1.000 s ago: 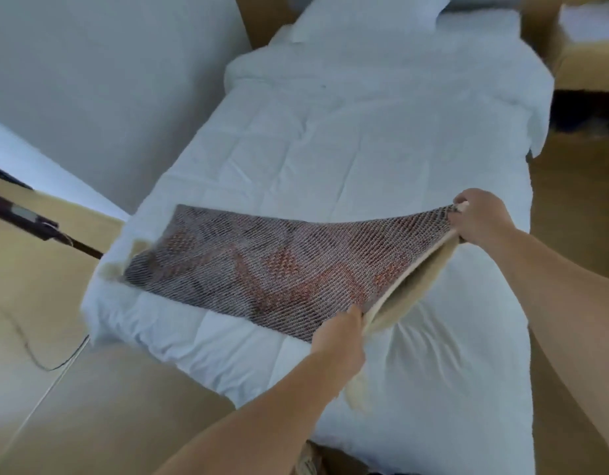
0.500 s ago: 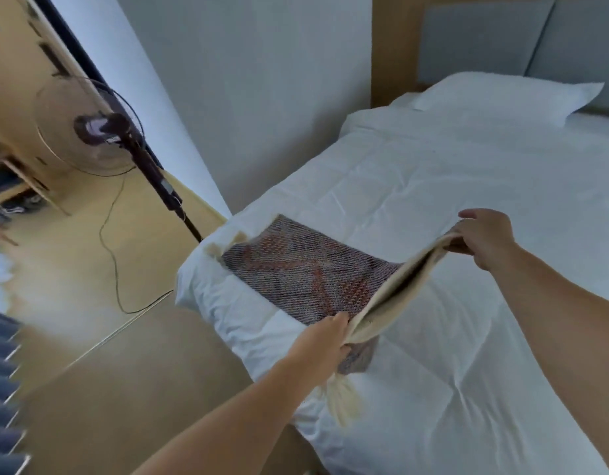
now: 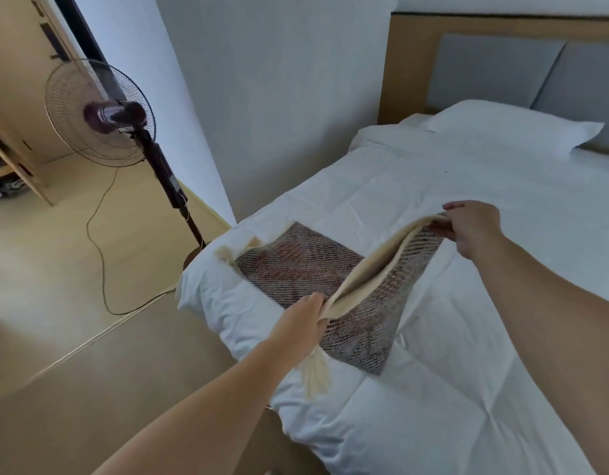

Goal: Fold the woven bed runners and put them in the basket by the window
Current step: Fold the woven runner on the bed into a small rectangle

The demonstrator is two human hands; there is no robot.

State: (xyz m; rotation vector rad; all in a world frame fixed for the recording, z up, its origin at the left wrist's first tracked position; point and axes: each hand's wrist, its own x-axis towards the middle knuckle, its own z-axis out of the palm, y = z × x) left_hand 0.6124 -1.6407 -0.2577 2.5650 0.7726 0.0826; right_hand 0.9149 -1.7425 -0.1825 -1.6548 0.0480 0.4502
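Head view: woven bed runner (image 3: 296, 265) lies across the foot of the bed (image 3: 433, 207) on the white duvet; left hand (image 3: 301, 320) pinches its near lifted edge (cream backing showing); right hand (image 3: 472, 228) grips the far lifted corner; far end still flat, tassels at the corner; pedestal fan (image 3: 104, 114) stands on the floor left; basket not in frame.

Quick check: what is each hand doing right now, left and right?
Left hand: grip closed on the near corner of the bed runner, lifted off the bed.
Right hand: grip closed on the far corner of the same lifted end.
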